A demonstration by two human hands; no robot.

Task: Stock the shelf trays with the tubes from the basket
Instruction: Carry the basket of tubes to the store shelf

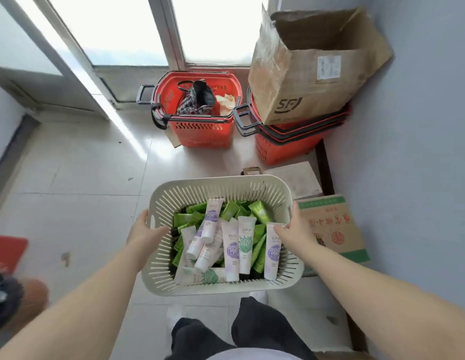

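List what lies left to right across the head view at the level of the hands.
red flat item → left hand → cream basket holding tubes → right hand → printed carton

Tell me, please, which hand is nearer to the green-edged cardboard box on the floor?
Right. The right hand grips the white basket at its right rim, beside the green-edged cardboard box; the left hand holds the left rim, on the basket's far side.
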